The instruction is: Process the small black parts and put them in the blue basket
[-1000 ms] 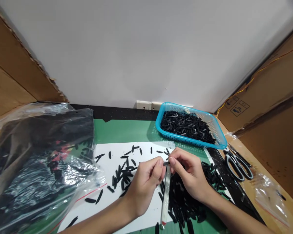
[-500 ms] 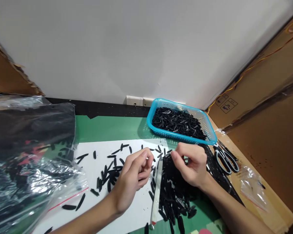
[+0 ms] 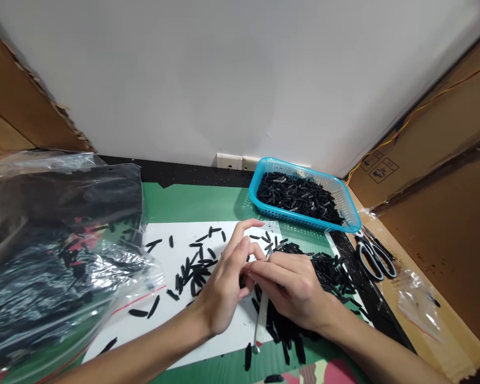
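The black pieces (image 3: 304, 277) are small, slim, flat strips with rounded ends. A thick heap of them lies on the green mat, just right of the white sheet (image 3: 176, 314), partly under the right hand (image 3: 292, 290). Others lie scattered singly on the sheet, pointing every way, with a loose cluster just beside the left hand (image 3: 224, 285). A pale narrow strip (image 3: 260, 325) lies along the sheet's right edge, running toward the near side, between heap and sheet. The two hands meet over its far end; whether they pinch a piece cannot be told.
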Tool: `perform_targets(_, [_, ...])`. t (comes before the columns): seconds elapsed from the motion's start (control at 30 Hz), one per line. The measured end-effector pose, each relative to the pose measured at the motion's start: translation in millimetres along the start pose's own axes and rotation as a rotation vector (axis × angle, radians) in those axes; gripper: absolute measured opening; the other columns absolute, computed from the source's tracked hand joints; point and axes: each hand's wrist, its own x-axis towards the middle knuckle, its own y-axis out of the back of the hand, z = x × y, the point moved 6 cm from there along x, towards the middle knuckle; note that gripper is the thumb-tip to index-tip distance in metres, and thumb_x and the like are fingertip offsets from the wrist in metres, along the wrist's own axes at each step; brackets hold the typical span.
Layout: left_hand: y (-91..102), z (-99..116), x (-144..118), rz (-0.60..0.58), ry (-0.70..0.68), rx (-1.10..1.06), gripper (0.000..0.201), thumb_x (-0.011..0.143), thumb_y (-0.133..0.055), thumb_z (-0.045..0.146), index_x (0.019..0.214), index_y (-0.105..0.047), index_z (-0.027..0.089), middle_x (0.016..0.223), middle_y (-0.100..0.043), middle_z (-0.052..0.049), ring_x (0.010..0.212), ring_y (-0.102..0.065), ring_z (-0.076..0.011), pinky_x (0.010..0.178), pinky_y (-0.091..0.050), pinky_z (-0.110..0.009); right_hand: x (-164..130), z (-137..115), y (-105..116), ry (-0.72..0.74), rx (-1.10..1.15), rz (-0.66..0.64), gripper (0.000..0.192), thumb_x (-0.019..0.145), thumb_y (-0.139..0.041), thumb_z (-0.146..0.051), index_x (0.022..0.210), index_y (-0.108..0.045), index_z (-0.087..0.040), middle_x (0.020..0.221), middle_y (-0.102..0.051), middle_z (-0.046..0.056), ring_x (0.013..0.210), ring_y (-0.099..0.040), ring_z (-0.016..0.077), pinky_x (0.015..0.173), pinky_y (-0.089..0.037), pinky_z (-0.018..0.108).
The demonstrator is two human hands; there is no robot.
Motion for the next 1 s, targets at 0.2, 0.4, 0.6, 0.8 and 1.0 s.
perform_targets(0.2, [-5.6,-4.7,-11.1,0.081,0.012,0.048,0.059,0.101,-0.032,0.073,0.145,-0.038,0.034,0.093,-0.065,-0.003,0.079,-0.059,-0.02,0.065,-0.051,-0.027,0.8,5.7,-3.9,-0.043,0.122,-0.186,0.017,0.095,-0.066,-0.016,0.108,-0.074,-0.021,0.096,-0.065,0.006,0.084,-0.059,0.0191,0.068,-0.044,0.031])
perform_targets(0.4, [-3.1,-10.6,-10.0,0.096,-0.035,0.129,0.062,0.102,-0.023,0.073,0.141,-0.042,0.03,0.102,-0.071,-0.007,0.085,-0.065,-0.0227,0.077,-0.055,-0.035,3.4,9.3,-13.9,-0.112,0.193,-0.295,0.012,0.102,-0.06,-0.017,0.102,-0.072,-0.021,0.102,-0.064,0.007,0.097,-0.058,0.0204,0.081,-0.048,0.032])
perform_targets(0.6, [-5.7,-8.3,-11.4,0.041,-0.103,0.194,0.062,0.104,-0.022,0.071,0.142,-0.043,0.027,0.098,-0.071,-0.007,0.088,-0.067,-0.0237,0.075,-0.054,-0.034,6.9,5.7,-13.4,-0.157,0.208,-0.333,0.011,0.102,-0.062,-0.018,0.095,-0.07,-0.021,0.103,-0.062,0.006,0.098,-0.055,0.0215,0.085,-0.048,0.034])
perform_targets(0.8, [-3.3,-11.4,-10.8,0.043,-0.098,0.204,0.06,0.104,-0.016,0.069,0.138,-0.042,0.027,0.099,-0.068,-0.006,0.078,-0.061,-0.0203,0.072,-0.05,-0.033,4.5,7.1,-17.7,-0.204,0.258,-0.334,0.009,0.101,-0.06,-0.013,0.102,-0.063,-0.022,0.11,-0.06,0.007,0.105,-0.055,0.0226,0.093,-0.049,0.036])
perform_targets(1.0, [4.2,-12.5,-10.1,0.162,-0.122,0.295,0.034,0.107,-0.039,0.058,0.108,-0.049,0.026,0.069,-0.047,0.006,0.064,-0.042,-0.0155,0.063,-0.033,-0.028,7.4,33.2,3.7,-0.349,0.374,-0.129,0.013,0.107,-0.053,-0.021,0.097,-0.062,-0.02,0.103,-0.058,0.005,0.094,-0.059,0.0175,0.085,-0.049,0.03])
